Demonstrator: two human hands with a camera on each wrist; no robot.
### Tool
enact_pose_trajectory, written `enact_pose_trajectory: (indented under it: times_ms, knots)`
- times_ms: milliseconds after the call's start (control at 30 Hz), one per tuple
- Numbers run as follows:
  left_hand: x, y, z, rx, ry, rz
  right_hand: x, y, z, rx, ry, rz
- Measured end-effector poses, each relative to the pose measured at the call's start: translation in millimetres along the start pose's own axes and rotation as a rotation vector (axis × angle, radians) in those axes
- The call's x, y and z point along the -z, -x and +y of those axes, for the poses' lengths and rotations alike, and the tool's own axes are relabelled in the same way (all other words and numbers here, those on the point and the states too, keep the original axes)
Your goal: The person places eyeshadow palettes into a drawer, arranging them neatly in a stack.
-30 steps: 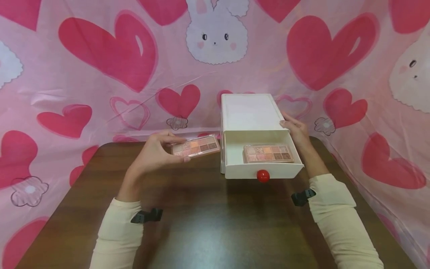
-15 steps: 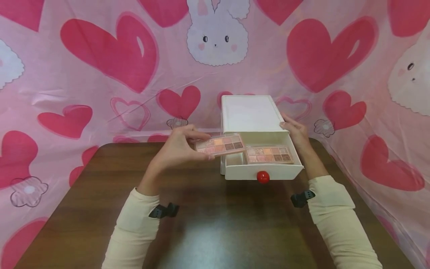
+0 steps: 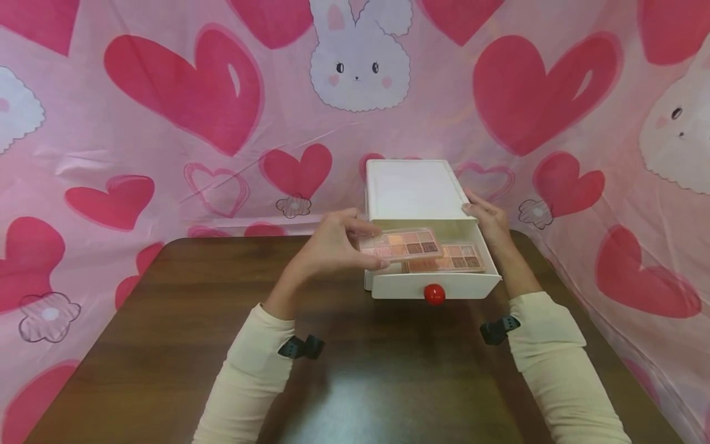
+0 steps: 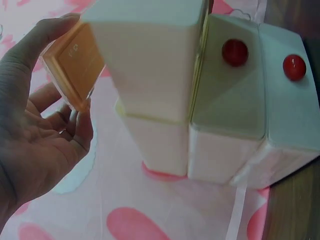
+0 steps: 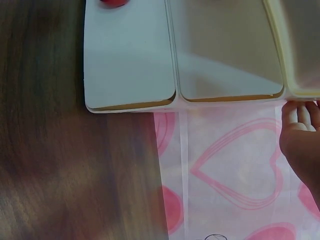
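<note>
My left hand (image 3: 333,246) pinches an eyeshadow palette (image 3: 407,243) between thumb and fingers, slightly tilted, above the pulled-out top drawer (image 3: 396,287) of a white drawer unit (image 3: 416,188). In the left wrist view, the orange underside of this palette (image 4: 80,60) shows beside the drawer. A similar palette (image 3: 471,258) lies inside the drawer, partly covered by the held one. My right hand (image 3: 490,225) rests against the unit's right side, thumb at its top front corner. Its fingers (image 5: 302,117) touch the side wall in the right wrist view.
A red round knob (image 3: 434,294) sticks out from the drawer front. Two lower drawers stay closed, with a middle knob (image 4: 235,52) and a bottom knob (image 4: 294,67). The brown wooden table (image 3: 183,320) meets a pink heart-patterned cloth (image 3: 355,135) behind.
My left hand has carried its palette rightward, from left of the unit to over the drawer, overlapping the palette inside. The right hand has kept its place at the unit's side.
</note>
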State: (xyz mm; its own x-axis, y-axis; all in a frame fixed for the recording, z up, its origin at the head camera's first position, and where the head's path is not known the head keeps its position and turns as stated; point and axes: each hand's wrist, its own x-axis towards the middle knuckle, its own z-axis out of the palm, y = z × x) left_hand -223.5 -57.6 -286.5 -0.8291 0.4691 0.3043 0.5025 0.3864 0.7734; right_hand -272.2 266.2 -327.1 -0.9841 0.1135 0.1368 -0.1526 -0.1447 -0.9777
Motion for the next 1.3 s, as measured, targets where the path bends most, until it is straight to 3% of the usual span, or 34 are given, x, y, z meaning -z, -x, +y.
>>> enact_pose_trajectory:
  times_ms: [133,300,767,967,1300]
  knots:
    - [-10.4,-6.5,2.4,-0.017,0.011,-0.028,0,0,0,0.001,-0.017,-0.008]
    - [-21.7,-15.8,6.8,-0.063,-0.093,-0.051,1,0,1,0.002,-0.028,-0.017]
    - [-47.1,-41.3,22.7,-0.100,-0.268,-0.201,-1,0,1,0.000,-0.006,0.003]
    - [-55.1,-44.9,23.2,-0.079,-0.311,-0.209,-2,0,0,-0.009,0.000,-0.001]
    - [-60.2,-47.0,25.1,-0.126,-0.415,-0.213,-6,3,-4,-0.023,0.019,0.020]
